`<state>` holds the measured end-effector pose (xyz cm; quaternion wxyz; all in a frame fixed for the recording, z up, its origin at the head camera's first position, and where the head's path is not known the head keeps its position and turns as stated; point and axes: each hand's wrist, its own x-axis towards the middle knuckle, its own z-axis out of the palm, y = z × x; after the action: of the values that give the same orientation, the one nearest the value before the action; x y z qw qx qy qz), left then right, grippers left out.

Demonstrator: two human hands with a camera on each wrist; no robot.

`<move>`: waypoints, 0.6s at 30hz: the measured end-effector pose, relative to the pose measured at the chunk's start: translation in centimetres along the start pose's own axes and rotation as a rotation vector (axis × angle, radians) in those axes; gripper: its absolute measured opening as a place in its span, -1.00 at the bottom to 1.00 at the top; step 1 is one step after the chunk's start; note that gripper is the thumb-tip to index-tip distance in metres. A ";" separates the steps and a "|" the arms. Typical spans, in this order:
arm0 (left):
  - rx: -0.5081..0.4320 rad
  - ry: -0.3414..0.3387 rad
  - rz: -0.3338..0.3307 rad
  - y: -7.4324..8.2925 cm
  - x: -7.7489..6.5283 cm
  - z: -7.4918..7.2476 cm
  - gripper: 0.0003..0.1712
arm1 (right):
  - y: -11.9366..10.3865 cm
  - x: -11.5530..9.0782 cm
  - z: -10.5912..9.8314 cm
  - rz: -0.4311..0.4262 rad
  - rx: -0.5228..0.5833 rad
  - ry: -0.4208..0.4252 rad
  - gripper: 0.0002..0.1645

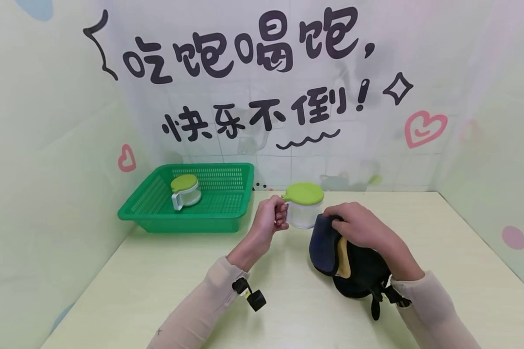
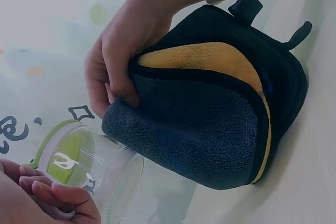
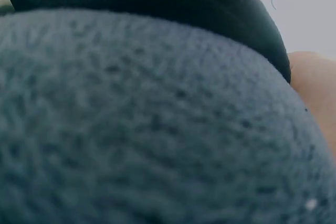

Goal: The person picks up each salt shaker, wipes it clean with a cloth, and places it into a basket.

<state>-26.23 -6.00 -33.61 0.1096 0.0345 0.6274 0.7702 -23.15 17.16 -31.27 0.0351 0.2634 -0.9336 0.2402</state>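
Note:
My left hand (image 1: 268, 220) grips the handle of a clear seasoning jar (image 1: 302, 214) with a green lid (image 1: 304, 194), raised and tilted slightly. My right hand (image 1: 360, 225) holds a thick cleaning cloth (image 1: 325, 245), dark blue and black with a yellow layer between its folds. In the left wrist view, the fingers (image 2: 119, 72) pinch the cloth near its upper edge, and its folded tip overlaps the side of the jar (image 2: 113, 171). The lower folds of the cloth hang just above the table. Dark towelling (image 3: 157, 119) fills most of the right wrist view.
A green plastic basket (image 1: 192, 225) stands at the back left of the pale table (image 1: 284, 300). Inside it sits another jar (image 1: 188, 195) with a green lid and white handle. A printed curtain (image 1: 253, 145) with lettering hangs behind, and pale side panels flank the table.

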 end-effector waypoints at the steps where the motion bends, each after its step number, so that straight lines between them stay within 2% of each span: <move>1: -0.001 0.001 0.000 0.0 0.0 0.0 -0.76 | 0.0 0.0 0.0 0.004 -0.001 0.003 -0.59; 10: 0.011 -0.008 -0.001 0.1 0.0 0.0 -0.76 | 0.1 -0.3 -0.4 0.013 0.022 0.081 -0.63; 18: 0.012 -0.002 0.006 0.2 0.0 -0.1 -0.75 | 0.3 0.1 -0.1 0.033 -0.017 -0.019 -0.59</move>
<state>-26.24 -6.13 -33.44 0.1076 0.0378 0.6317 0.7668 -23.34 17.38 -31.31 0.0247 0.2497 -0.9403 0.2301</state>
